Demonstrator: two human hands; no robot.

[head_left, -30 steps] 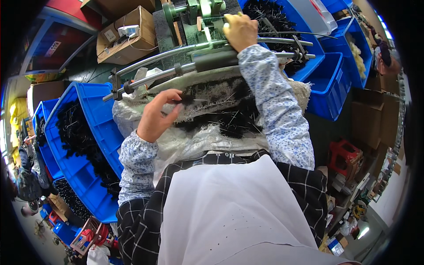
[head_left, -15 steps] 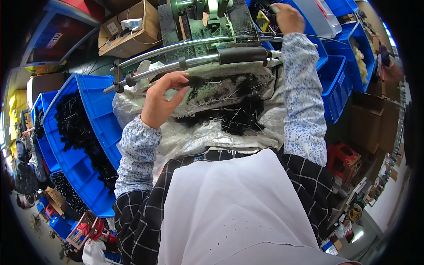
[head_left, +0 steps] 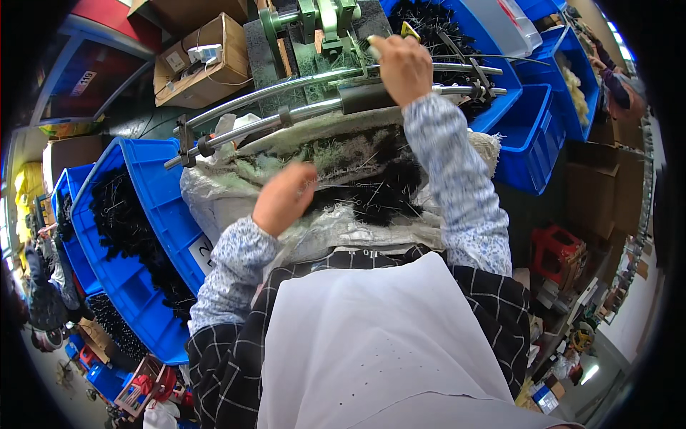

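Observation:
My right hand (head_left: 405,68) is raised beside the green machine head (head_left: 329,32), fingers pinched together. A dark bristly tuft at its fingertips looks like a small wire brush (head_left: 364,44), partly hidden. My left hand (head_left: 284,199) hangs over my lap, its fingers smeared by motion. Just right of it, a heap of black-bristled brushes with thin wire stems (head_left: 379,193) lies on a whitish woven sack (head_left: 343,229) across my lap. Two metal rails (head_left: 264,123) with a dark sleeve run between the machine and the sack.
At left stands a large blue bin (head_left: 161,204) of black brushes. Another blue bin (head_left: 493,107) with brushes sits beyond the rails at right, beside a smaller blue bin (head_left: 532,154). A cardboard box (head_left: 232,50) stands far left; a red plastic stool (head_left: 556,254) is at right.
My right hand has come left from the far-right bin of brushes to the machine head. My left hand has dropped away from the rails, toward me and slightly right.

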